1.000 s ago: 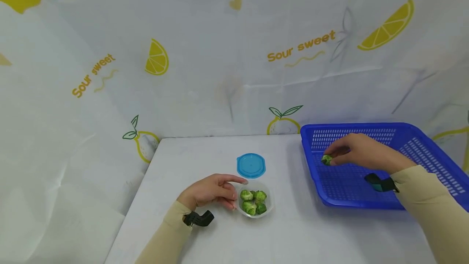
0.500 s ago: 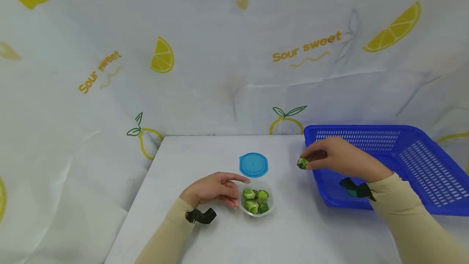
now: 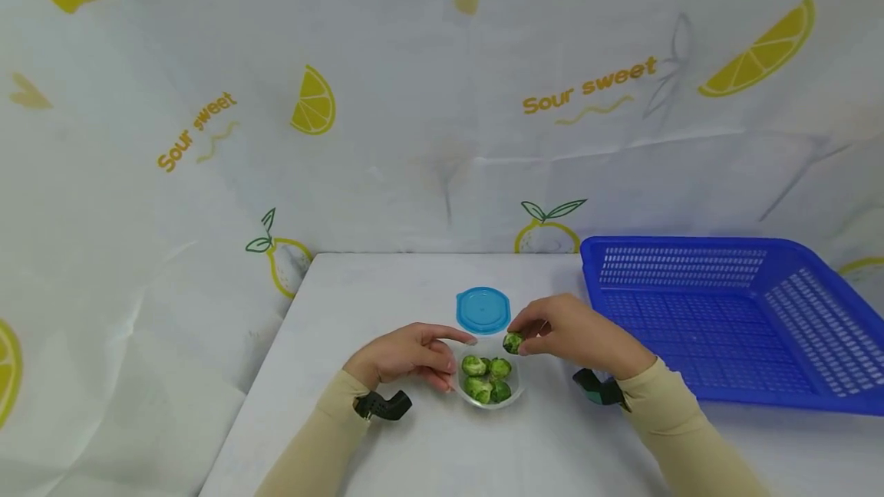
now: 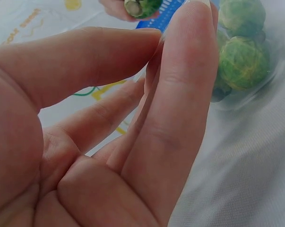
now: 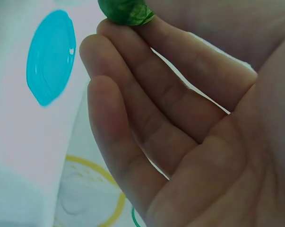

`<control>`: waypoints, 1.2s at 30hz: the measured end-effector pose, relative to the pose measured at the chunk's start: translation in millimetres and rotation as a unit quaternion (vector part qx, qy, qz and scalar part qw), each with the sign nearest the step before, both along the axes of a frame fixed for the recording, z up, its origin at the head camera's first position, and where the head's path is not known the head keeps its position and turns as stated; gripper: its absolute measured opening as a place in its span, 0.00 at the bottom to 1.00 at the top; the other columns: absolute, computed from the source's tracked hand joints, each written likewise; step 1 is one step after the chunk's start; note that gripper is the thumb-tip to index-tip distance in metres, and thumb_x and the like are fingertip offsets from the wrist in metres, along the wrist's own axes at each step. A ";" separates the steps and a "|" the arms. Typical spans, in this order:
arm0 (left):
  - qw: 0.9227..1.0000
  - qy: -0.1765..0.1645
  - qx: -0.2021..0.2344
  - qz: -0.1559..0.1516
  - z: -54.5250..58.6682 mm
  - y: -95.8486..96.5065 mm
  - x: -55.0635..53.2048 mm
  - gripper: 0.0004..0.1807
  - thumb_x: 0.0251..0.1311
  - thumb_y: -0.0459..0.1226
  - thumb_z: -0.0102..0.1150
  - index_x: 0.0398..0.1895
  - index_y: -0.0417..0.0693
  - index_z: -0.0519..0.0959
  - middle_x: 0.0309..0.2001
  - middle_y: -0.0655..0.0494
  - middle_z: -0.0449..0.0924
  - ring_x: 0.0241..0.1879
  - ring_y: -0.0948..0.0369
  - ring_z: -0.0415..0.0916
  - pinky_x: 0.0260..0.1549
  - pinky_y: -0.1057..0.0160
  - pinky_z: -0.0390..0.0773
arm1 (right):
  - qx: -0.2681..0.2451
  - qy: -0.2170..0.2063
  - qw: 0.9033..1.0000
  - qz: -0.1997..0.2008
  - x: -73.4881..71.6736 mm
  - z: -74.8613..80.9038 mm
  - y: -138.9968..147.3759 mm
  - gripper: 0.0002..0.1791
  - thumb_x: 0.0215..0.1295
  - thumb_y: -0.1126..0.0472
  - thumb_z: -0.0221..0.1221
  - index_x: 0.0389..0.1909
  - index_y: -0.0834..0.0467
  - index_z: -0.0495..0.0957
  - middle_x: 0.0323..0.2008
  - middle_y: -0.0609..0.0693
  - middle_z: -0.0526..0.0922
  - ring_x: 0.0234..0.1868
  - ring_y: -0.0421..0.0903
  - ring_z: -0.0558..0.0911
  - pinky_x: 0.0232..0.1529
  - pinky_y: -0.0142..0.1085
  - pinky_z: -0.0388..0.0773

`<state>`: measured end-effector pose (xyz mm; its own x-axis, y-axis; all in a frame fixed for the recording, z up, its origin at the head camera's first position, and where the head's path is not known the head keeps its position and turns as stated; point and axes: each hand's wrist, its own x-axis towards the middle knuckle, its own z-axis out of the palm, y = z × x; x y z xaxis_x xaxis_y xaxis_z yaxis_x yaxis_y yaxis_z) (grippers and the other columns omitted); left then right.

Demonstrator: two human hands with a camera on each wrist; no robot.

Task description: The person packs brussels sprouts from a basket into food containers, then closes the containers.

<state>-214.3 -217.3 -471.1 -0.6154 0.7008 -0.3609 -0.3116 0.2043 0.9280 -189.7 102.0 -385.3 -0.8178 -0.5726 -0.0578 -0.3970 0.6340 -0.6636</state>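
Observation:
A small clear plastic container [image 3: 489, 406] with several Brussels sprouts [image 3: 477, 388] in it stands on the white table. My left hand [image 3: 407, 355] holds its left side, the index finger stretched along the far rim. In the left wrist view, the left fingers [image 4: 187, 71] are close up, with sprouts [image 4: 244, 61] behind clear plastic. My right hand [image 3: 576, 332] pinches another Brussels sprout [image 3: 512, 342] between thumb and fingertips, over the container's far right rim. That sprout [image 5: 125, 10] shows at the top of the right wrist view.
A blue lid [image 3: 483, 310] lies flat just behind the container. On the right stands a large blue plastic basket [image 3: 697, 386] with slotted walls. A white sheet [image 3: 414, 98] printed with lemons hangs behind the table [image 3: 373, 290].
My right hand has carried the sprout leftward, out from over the basket to the container. The left hand has stayed at the container, and the head view has shifted slightly.

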 end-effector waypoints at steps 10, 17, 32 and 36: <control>1.000 0.007 0.008 -0.010 -0.3 0.0 -0.2 0.29 0.73 0.29 0.62 0.76 0.50 0.76 0.40 0.51 0.89 0.40 0.56 0.91 0.47 0.56 0.93 | -0.010 0.011 1.000 0.017 14.9 -14.0 -18.1 0.12 0.66 0.59 0.75 0.49 0.55 0.90 0.40 0.40 0.89 0.41 0.33 0.83 0.42 0.30 0.85; 1.000 0.010 0.014 -0.015 -0.5 -1.2 0.1 0.29 0.73 0.29 0.62 0.77 0.47 0.75 0.40 0.52 0.89 0.39 0.57 0.91 0.47 0.56 0.94 | -0.004 0.022 1.000 0.017 17.7 -18.5 -23.5 0.11 0.66 0.60 0.75 0.48 0.53 0.91 0.38 0.38 0.87 0.39 0.31 0.81 0.40 0.29 0.84; 1.000 -0.003 0.020 -0.012 3.2 -1.8 0.7 0.30 0.74 0.28 0.61 0.77 0.47 0.74 0.39 0.51 0.88 0.39 0.57 0.91 0.46 0.58 0.93 | 0.029 0.027 0.999 0.028 19.8 -23.7 -33.1 0.11 0.64 0.62 0.76 0.47 0.52 0.90 0.39 0.37 0.87 0.41 0.36 0.81 0.40 0.31 0.82; 1.000 0.000 0.017 -0.009 2.7 -2.2 -0.1 0.29 0.74 0.28 0.61 0.77 0.49 0.75 0.40 0.51 0.88 0.39 0.57 0.91 0.45 0.58 0.93 | 0.031 0.034 0.998 0.034 17.7 -24.2 -33.5 0.11 0.64 0.63 0.75 0.47 0.53 0.90 0.40 0.39 0.88 0.41 0.37 0.81 0.40 0.31 0.82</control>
